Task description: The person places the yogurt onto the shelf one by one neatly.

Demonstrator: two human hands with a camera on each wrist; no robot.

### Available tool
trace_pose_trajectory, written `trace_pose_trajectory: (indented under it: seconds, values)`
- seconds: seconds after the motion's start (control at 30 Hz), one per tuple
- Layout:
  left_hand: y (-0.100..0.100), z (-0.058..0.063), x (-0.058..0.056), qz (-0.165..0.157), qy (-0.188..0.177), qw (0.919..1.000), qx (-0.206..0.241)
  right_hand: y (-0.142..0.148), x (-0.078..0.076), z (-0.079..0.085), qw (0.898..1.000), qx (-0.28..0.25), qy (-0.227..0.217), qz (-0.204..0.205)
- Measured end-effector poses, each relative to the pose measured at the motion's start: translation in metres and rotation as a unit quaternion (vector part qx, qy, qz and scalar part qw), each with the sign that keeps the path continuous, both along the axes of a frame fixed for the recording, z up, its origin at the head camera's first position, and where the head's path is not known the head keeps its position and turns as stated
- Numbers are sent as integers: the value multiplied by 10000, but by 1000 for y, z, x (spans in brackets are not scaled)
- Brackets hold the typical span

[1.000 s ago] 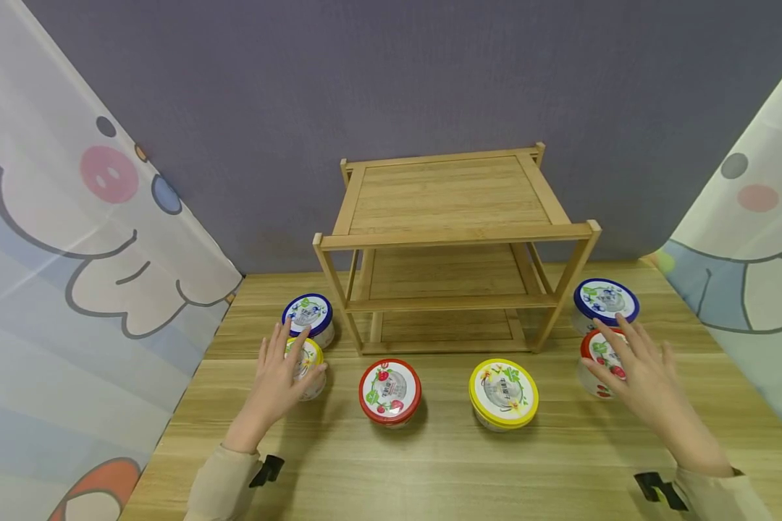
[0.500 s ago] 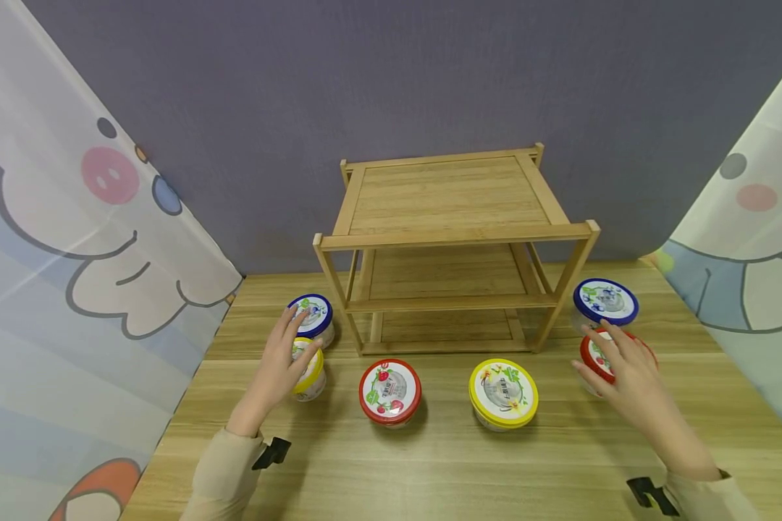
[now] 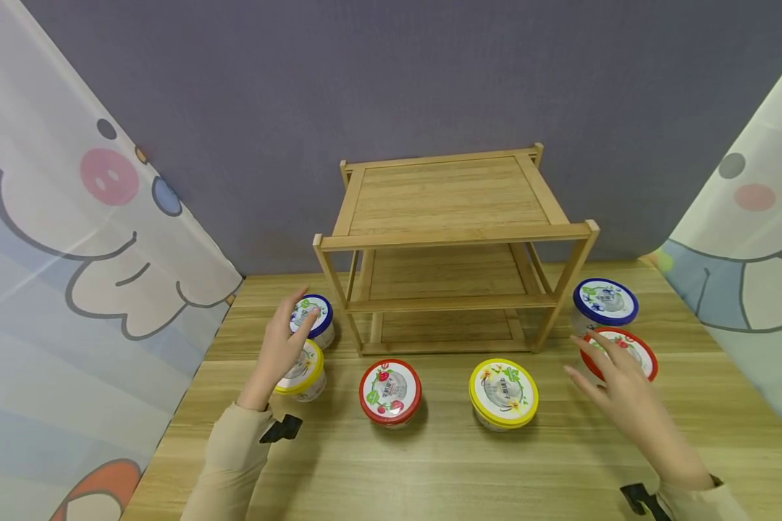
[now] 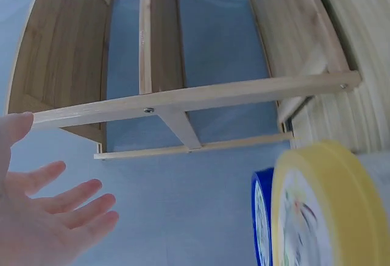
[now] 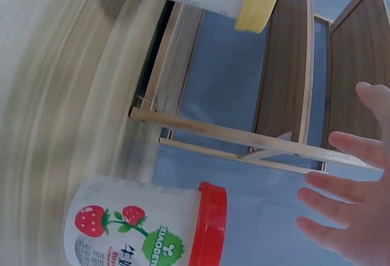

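My left hand (image 3: pixel 282 353), fingers extended, hovers over the yellow-lidded tub (image 3: pixel 308 373) on the left. Its fingertips overlap the edge of the blue-lidded tub (image 3: pixel 323 327) just behind. In the left wrist view the left palm (image 4: pixel 42 223) holds nothing, with both lids to its right. My right hand (image 3: pixel 625 394) is spread above the near side of a red-lidded strawberry tub (image 3: pixel 640 353). The right wrist view shows those right fingers (image 5: pixel 335 187) apart from the red-lidded tub's side (image 5: pixel 134 223). Another blue-lidded tub (image 3: pixel 604 301) stands behind it.
A three-tier wooden rack (image 3: pixel 452 235) stands at the back of the wooden table (image 3: pixel 391 477), against a grey-blue partition (image 3: pixel 430 72). In front of it sit a red-lidded tub (image 3: pixel 389 392) and a yellow-lidded tub (image 3: pixel 503 392). Cartoon curtains (image 3: pixel 72 217) hang at both sides.
My left hand has moved forward and slightly right, uncovering more of the yellow lid. My right hand has shifted left and a little nearer. The tubs and rack stay in place.
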State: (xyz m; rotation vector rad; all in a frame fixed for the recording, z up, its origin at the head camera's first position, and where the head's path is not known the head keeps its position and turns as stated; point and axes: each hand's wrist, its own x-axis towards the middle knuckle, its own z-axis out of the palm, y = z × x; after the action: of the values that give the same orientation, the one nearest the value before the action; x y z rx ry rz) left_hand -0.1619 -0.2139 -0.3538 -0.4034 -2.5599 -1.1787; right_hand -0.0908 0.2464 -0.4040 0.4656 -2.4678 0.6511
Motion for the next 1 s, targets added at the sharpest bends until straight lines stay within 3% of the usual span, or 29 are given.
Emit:
trace_pose_trajectory:
  seconds: [0.23,0.5,0.73,1.0]
  values:
    - [8,6,-13,0,-263,9960,856,-5,3,-4,9999,-5,105,55]
    - [30,32,-12,-196,-241,9871,1573,-13,5,-8,9993,-265,153,206]
    - [22,10,-37,-441,-281,9779,2024,-20,6,-16,9983,-470,140,326]
    - [31,8,-41,-505,-193,9703,2357,-30,9,-24,9976,-647,-31,250]
